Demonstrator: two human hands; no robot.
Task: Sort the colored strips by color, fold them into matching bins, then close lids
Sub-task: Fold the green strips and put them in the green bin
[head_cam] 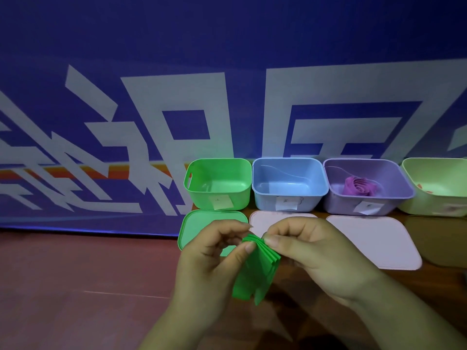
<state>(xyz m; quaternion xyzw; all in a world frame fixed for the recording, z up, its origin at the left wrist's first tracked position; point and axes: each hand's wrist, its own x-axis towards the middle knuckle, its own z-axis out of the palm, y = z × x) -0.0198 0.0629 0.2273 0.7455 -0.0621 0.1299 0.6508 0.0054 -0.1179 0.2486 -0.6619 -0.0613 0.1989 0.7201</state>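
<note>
Green folded strip [255, 269] pinched between left hand [214, 256] and right hand [310, 251].

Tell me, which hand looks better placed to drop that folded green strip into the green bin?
Probably the left. The left hand pinches the folded green strip directly in front of the open green bin; the right hand also pinches it but sits nearer the blue bin.
</note>
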